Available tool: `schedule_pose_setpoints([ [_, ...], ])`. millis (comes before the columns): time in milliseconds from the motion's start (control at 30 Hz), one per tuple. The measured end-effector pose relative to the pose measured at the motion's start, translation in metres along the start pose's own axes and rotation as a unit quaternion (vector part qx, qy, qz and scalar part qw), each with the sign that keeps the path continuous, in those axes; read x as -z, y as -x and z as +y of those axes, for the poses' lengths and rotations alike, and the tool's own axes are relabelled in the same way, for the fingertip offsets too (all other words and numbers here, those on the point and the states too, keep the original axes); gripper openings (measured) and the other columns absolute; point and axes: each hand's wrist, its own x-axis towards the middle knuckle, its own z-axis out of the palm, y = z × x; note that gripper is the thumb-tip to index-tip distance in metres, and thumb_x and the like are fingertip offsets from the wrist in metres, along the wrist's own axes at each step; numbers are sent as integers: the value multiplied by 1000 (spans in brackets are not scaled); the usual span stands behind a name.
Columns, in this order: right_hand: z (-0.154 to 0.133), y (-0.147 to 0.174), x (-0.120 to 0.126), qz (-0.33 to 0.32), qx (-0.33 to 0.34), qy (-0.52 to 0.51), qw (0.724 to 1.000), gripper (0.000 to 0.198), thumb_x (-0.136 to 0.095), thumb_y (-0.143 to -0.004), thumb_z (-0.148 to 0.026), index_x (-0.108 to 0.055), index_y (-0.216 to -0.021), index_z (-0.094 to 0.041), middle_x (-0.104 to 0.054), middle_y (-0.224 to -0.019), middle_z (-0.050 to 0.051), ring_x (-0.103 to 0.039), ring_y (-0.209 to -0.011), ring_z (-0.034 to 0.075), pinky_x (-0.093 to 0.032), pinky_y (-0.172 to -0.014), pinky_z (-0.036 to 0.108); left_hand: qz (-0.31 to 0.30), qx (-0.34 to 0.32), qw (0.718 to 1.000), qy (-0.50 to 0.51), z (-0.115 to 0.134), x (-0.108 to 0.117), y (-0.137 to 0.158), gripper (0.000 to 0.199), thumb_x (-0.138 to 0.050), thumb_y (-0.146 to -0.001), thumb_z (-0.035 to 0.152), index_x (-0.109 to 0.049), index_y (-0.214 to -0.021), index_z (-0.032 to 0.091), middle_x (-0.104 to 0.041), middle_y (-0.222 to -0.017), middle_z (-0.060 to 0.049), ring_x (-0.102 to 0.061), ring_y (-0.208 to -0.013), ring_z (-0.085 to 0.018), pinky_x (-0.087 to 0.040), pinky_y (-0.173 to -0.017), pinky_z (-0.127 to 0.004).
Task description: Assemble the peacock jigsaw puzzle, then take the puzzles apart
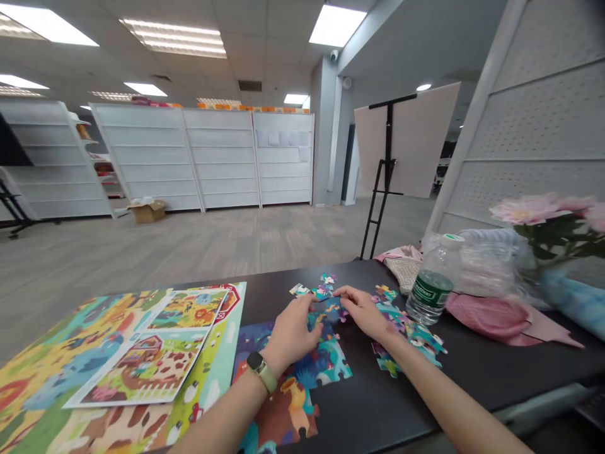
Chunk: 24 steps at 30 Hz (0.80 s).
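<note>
A partly assembled jigsaw puzzle (338,359) in blue, purple and brown lies on the dark table. My left hand (293,331), with a watch on its wrist, is over the puzzle's upper part, its fingers curled at a dark blue puzzle piece (331,309). From the other side my right hand (362,309) reaches to that same area, forefinger bent and fingertips at the pieces. The fingers partly hide what they grip. Loose puzzle pieces (327,277) lie just beyond the hands. More colourful pieces (425,337) are heaped right of my right hand, partly behind the forearm.
Left on the table (368,410) are large animal pictures (42,353) with two smaller picture sheets (142,372) on top. A water bottle (430,287), pink cloth (496,318), plastic wrapping and flowers (534,211) stand at the right. An easel (388,145) is beyond the table.
</note>
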Motion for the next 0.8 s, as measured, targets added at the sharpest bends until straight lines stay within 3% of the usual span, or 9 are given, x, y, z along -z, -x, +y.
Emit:
schedule_pose_setpoints([
  [67, 3, 0, 4, -5, 1, 48, 999, 21, -53, -84, -30, -70, -90, -20, -58, -61, -2, -52, -58, 16, -40, -61, 28, -58, -32, 996, -54, 0, 2, 3, 49, -68, -80, 25, -54, -127, 21, -61, -121, -10, -56, -114, -29, -46, -100, -44],
  [200, 2, 2, 1, -17, 3, 113, 993, 22, -55, -82, -25, -74, -92, -21, -66, -67, 0, -58, -63, 17, -42, -66, 29, -136, -70, 978, -144, 2, 0, 7, 47, -59, -90, 32, -52, -136, 25, -51, -142, -11, -48, -127, -33, -41, -102, -50],
  [300, 1, 4, -8, 1, 2, 141, 990, 21, -59, -81, -27, -75, -93, -20, -69, -72, 2, -60, -69, 18, -45, -71, 30, -154, -85, 966, -187, 4, -2, 8, 47, -51, -95, 32, -48, -142, 26, -46, -150, -10, -44, -131, -33, -40, -101, -52],
  [467, -4, 4, -12, 64, 3, 144, 987, 16, -69, -74, -31, -75, -83, -19, -70, -90, 7, -63, -88, 23, -47, -87, 36, -161, -95, 960, -207, 5, -3, 9, 45, -45, -98, 36, -50, -141, 22, -50, -148, -9, -44, -129, -32, -39, -102, -50],
  [533, -9, 4, 1, 100, 6, 127, 987, 20, -70, -73, -33, -75, -87, -19, -71, -101, 8, -64, -94, 23, -47, -91, 35, -160, -94, 960, -210, 6, -3, 9, 45, -45, -98, 36, -51, -140, 22, -51, -147, -9, -45, -129, -31, -39, -102, -50],
  [667, -18, 12, 46, 227, -19, 84, 970, 40, -44, -92, -41, -68, -112, -16, -70, -110, 13, -66, -94, 23, -51, -83, 35, -164, -93, 958, -218, 7, -2, 11, 45, -41, -100, 37, -50, -143, 24, -49, -150, -8, -45, -130, -31, -38, -102, -50],
  [800, -6, 39, 78, 314, -50, 44, 947, 35, -45, -91, -38, -67, -106, -16, -73, -100, 12, -68, -91, 25, -52, -78, 35, -185, -92, 952, -225, 8, -3, 11, 47, -38, -101, 38, -48, -145, 25, -43, -155, -7, -43, -130, -33, -38, -102, -52],
])
